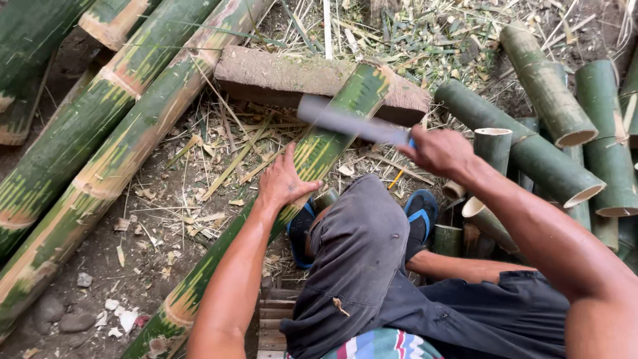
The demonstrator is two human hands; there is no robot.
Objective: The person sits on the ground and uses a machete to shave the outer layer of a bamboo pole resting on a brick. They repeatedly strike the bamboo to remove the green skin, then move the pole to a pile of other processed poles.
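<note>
Nearest, the person's bent knee [359, 246] sat over a long bamboo pole [312, 156]. The left hand [284, 183] pressed flat on it, fingers spread; the right hand [438, 151] gripped a blurred blade [352, 123] above the uncut far end on a wooden block [279, 73]. Cut sections [551, 126] lay piled at right.

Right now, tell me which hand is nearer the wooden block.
Right. The right hand swings a blade just in front of the wooden block; the left hand presses the bamboo pole farther down, toward the person.
</note>
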